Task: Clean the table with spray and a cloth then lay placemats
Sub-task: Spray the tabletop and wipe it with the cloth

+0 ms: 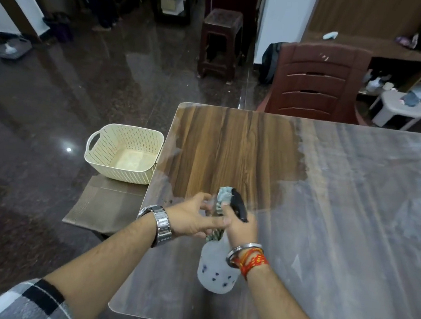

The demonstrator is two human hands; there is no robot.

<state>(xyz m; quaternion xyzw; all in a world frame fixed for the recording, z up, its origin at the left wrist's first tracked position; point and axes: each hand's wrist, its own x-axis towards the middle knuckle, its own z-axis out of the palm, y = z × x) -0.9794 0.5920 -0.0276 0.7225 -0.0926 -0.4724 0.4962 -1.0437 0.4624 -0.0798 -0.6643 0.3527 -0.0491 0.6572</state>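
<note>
Our right hand (239,229) clamped the spray bottle (217,271) by its neck above the table (357,204), cloth (224,197) bunched against it, and whether our left hand (194,218) pinched that cloth we couldn't tell, so a loose handover might drop it.

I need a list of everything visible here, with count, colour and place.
table: one, brown, dusty except a wiped far-left patch
spray bottle: one, frosted white, black head, held over table
cloth: one, greenish, at the bottle's head
basket: one, cream, on placemats left of table
placemats: count unclear, beige, under basket
chair: one, dark red, behind table
brown stool: one, far floor
white stool: one, far right
left hand: at cloth, grip unclear
right hand: grips spray bottle
</note>
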